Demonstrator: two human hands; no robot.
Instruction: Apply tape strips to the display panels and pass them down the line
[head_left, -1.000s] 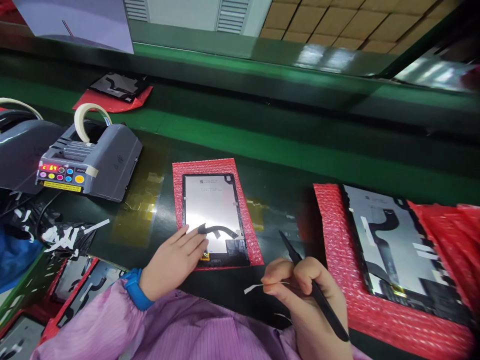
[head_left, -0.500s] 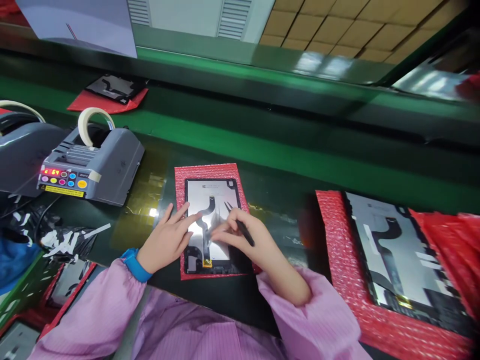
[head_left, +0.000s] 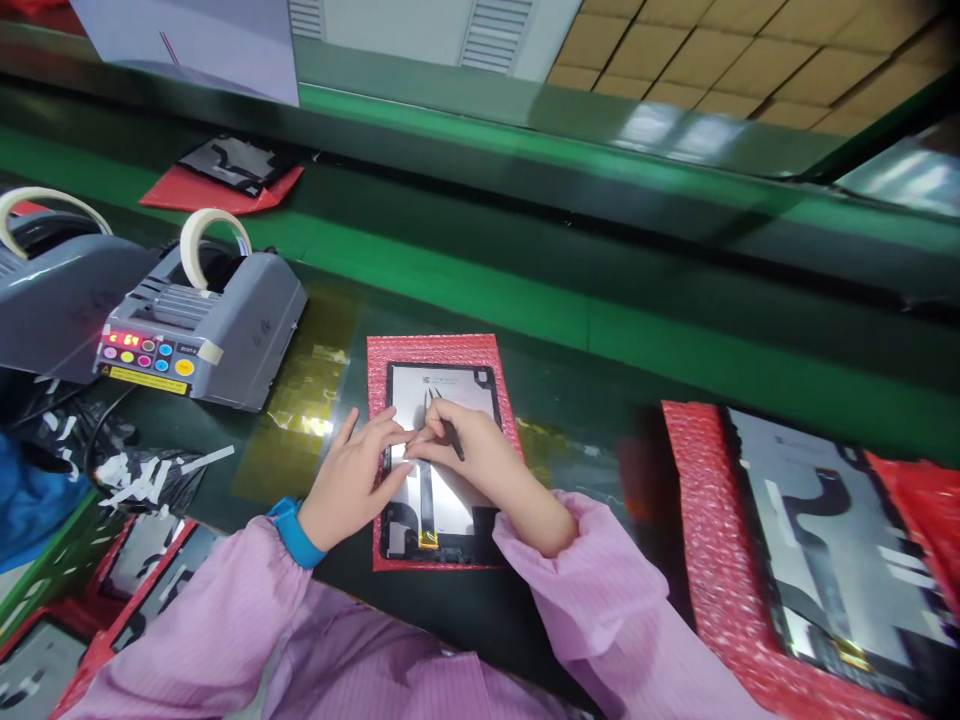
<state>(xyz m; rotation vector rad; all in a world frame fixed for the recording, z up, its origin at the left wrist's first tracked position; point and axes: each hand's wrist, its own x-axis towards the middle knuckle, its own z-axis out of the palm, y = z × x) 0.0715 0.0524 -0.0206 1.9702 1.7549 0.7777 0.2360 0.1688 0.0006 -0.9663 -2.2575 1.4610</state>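
A tablet panel (head_left: 442,385) lies face down on a red bubble-wrap sheet (head_left: 435,350) in front of me, with a black flex cable (head_left: 426,495) running along its back. My left hand (head_left: 358,478) rests on the panel's left edge, fingers stretched out and pressing on it. My right hand (head_left: 465,450) grips black tweezers (head_left: 450,432) and presses its fingers on the flex cable at the panel's middle. The fingertips of both hands meet there.
Two grey tape dispensers (head_left: 206,325) stand at the left. A stack of panels on red wrap (head_left: 817,560) lies at the right. Another panel on red wrap (head_left: 225,170) sits on the green conveyor (head_left: 570,250). More panels (head_left: 142,590) and tape scraps (head_left: 142,470) lie lower left.
My right hand came from the near right, where it held a thin strip with the tweezers, onto the panel. The flex cable now lies straight along the panel. My left hand slid up the panel's left edge.
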